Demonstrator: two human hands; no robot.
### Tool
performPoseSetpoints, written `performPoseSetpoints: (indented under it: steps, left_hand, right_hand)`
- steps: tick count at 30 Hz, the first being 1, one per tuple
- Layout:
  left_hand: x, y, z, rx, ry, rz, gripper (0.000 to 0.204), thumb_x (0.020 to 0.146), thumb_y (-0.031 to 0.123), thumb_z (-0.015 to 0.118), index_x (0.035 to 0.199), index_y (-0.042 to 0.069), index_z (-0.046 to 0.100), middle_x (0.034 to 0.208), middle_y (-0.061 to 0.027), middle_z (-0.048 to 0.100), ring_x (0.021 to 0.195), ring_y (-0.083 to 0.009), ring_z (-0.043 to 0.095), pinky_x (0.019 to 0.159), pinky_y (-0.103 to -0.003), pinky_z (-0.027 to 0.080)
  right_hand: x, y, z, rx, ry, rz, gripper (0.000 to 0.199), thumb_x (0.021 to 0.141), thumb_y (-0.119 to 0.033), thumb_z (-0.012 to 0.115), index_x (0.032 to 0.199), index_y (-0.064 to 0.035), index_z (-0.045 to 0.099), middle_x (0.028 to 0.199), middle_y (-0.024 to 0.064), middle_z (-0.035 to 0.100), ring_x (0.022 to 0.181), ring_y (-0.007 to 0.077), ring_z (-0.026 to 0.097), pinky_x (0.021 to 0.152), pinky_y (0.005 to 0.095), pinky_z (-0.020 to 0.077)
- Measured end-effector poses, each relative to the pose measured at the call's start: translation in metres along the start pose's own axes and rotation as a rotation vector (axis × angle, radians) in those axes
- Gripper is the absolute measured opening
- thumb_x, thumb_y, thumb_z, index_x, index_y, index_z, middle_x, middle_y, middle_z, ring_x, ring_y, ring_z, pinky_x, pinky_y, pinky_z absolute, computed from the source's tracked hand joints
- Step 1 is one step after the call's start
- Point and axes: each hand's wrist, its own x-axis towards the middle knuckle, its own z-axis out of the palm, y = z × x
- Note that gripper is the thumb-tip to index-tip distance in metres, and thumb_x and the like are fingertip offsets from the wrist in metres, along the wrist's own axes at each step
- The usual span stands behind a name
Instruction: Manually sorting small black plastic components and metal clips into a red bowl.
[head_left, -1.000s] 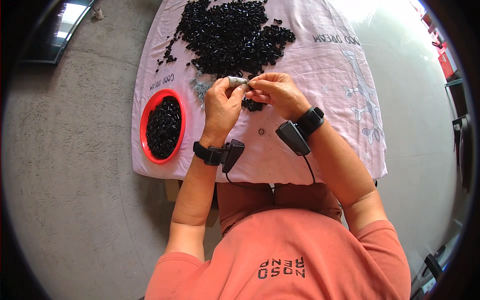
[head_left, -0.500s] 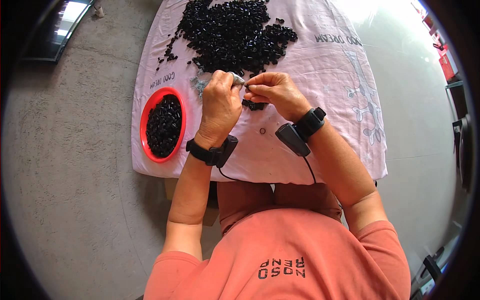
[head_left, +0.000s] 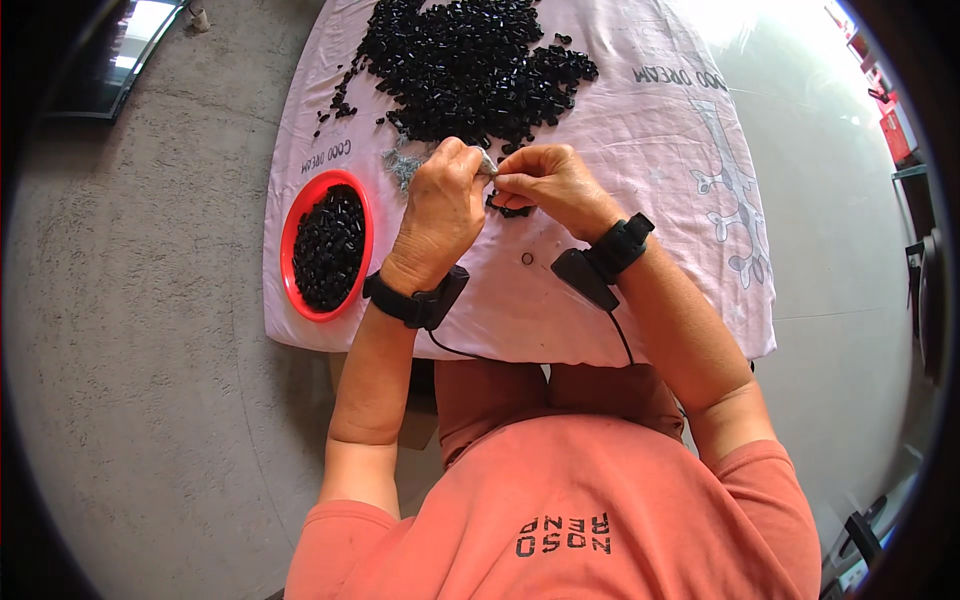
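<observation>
My left hand is closed, its fingers curled above the pink cloth. A small grey piece shows at its fingertips; whether it is held or wrapped round a finger I cannot tell. Against it, my right hand pinches with thumb and forefinger. What sits in that pinch is too small and hidden to name. Just below the fingertips lies a little cluster of black pieces. Beyond both hands spreads a large heap of small shiny black parts.
On the left stands a red bowl filled with similar black parts. Grey-blue fluffy scraps lie beside my left hand. One small dark ring rests on the pink cloth. Cables trail from both wrist straps.
My left wrist has shifted slightly left and the hand has turned a little. Both hands stay together at the same spot. The heap and bowl look unchanged.
</observation>
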Motion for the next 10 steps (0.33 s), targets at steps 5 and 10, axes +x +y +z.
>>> performPoseSetpoints:
  steps: [5,10]
  left_hand:
    - [0.0016,0.0001,-0.0005,-0.029,0.000,0.002,0.002,0.085,-0.005,0.059,0.086,-0.003,0.060,0.086,-0.0172,0.057,0.081,-0.0373,0.059,0.071,-0.044,0.048]
    - [0.0039,-0.0032,-0.0075,-0.028,-0.067,0.015,0.003,0.085,-0.004,0.060,0.087,-0.002,0.061,0.086,-0.0169,0.058,0.081,-0.0367,0.059,0.072,-0.044,0.047]
  right_hand:
    - [-0.0015,-0.0037,-0.0006,-0.019,0.011,0.017,0.014,0.095,-0.011,0.069,0.101,0.0013,0.070,0.088,0.0072,0.072,0.078,0.0112,0.070,0.071,0.0243,0.0574]
    - [-0.0016,-0.0043,0.0002,-0.001,-0.005,0.027,0.015,0.095,-0.009,0.068,0.100,0.0055,0.069,0.090,0.0114,0.073,0.080,0.0159,0.073,0.072,0.0262,0.0596]
